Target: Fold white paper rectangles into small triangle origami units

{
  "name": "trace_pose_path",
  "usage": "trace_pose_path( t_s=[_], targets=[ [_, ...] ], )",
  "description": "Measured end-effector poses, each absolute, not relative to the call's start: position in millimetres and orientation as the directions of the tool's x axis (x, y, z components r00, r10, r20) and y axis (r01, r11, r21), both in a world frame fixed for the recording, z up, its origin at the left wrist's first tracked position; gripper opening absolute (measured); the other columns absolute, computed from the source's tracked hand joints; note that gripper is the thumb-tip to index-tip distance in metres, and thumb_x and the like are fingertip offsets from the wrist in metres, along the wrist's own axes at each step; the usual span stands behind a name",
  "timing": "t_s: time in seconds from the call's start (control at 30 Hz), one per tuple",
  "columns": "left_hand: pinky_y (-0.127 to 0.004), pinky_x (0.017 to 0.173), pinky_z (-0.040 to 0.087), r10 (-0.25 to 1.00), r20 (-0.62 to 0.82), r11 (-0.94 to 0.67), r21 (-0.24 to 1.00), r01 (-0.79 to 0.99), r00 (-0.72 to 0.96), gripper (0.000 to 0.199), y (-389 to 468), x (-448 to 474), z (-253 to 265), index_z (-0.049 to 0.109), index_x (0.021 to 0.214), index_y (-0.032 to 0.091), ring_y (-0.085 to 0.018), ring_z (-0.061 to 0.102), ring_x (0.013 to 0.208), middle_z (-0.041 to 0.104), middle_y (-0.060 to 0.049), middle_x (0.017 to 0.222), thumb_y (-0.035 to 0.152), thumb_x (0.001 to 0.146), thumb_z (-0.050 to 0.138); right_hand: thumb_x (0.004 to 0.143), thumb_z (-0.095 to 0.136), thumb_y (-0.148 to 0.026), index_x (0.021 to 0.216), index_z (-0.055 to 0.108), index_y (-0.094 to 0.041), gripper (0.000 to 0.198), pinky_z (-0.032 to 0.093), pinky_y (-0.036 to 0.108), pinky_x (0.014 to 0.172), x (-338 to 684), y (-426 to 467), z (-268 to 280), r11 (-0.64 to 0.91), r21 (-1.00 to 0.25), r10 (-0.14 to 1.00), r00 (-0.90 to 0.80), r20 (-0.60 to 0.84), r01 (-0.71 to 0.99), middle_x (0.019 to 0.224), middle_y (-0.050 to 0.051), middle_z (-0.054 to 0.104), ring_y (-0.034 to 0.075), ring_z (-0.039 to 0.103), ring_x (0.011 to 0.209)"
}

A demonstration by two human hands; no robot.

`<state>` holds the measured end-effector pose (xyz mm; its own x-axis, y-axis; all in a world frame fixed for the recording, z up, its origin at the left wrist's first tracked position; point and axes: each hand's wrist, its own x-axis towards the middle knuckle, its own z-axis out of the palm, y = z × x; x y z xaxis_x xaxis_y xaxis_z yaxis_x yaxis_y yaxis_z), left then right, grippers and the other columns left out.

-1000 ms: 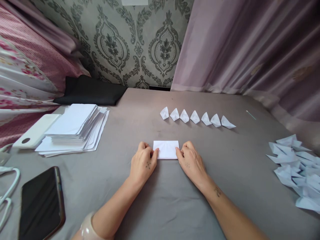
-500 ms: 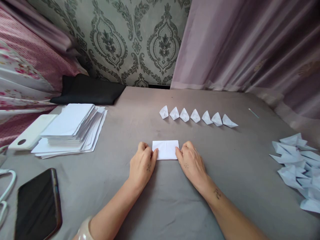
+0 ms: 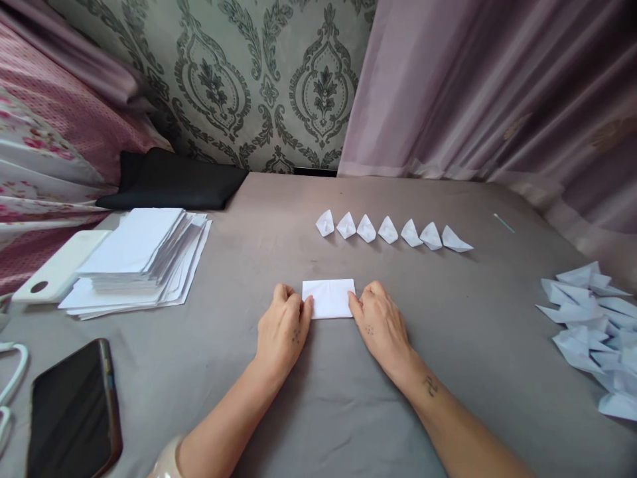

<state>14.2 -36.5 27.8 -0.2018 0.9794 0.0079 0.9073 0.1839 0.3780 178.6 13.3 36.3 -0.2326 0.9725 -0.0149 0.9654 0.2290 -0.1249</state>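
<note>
A white sheet of paper (image 3: 329, 299), folded into a small rectangle, lies between my hands on the grey cloth. My left hand (image 3: 283, 322) pinches its left edge, with the thumb on top and the fingers curled. At the right edge, my right hand (image 3: 379, 315) grips the paper the same way. Beyond it stands a row of several small folded paper boats (image 3: 388, 230). More folded paper pieces (image 3: 590, 332) are heaped at the far right.
To the left is a stack of white paper (image 3: 134, 242) beside a white board with a hole (image 3: 60, 265). A phone (image 3: 74, 411) and a white cable (image 3: 14, 378) lie nearer. Black cloth (image 3: 174, 179) rests at the back left, a cotton swab (image 3: 504, 222) at the back right.
The view has shifted very slightly. Both hands keep their hold on the folded paper, and nothing else has visibly moved.
</note>
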Motion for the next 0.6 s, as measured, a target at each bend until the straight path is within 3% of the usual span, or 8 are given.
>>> trace_pose_path(
  t_s=[0.43, 0.6],
  targets=[
    [-0.025, 0.050, 0.034, 0.978, -0.048, 0.207, 0.372, 0.905, -0.204, 0.037, -35.3, 15.5, 32.3, 0.052, 0.073, 0.018, -0.012, 0.052, 0.062, 0.050, -0.005, 0.098, 0.040, 0.095, 0.032, 0.093, 0.046, -0.033, 0.074, 0.062, -0.017, 0.030, 0.037, 0.028, 0.056, 178.2, 12.6, 31.9, 0.240, -0.086, 0.970, -0.236, 0.053, 0.967, 0.084, 0.008, 0.059, 0.017, 0.060, 0.068],
    [-0.027, 0.053, 0.038, 0.978, -0.016, 0.198, 0.365, 0.910, -0.206, 0.024, -35.6, 17.0, 34.1, 0.049, 0.091, 0.019, -0.017, 0.053, 0.070, 0.049, -0.006, 0.095, 0.036, 0.095, 0.033, 0.092, 0.050, -0.033, 0.087, 0.058, -0.016, 0.019, 0.037, 0.028, 0.054, 180.0, 8.4, 30.5, 0.221, -0.194, 0.971, -0.197, 0.134, 0.956, 0.093, 0.008, 0.055, 0.016, 0.058, 0.066]
  ],
)
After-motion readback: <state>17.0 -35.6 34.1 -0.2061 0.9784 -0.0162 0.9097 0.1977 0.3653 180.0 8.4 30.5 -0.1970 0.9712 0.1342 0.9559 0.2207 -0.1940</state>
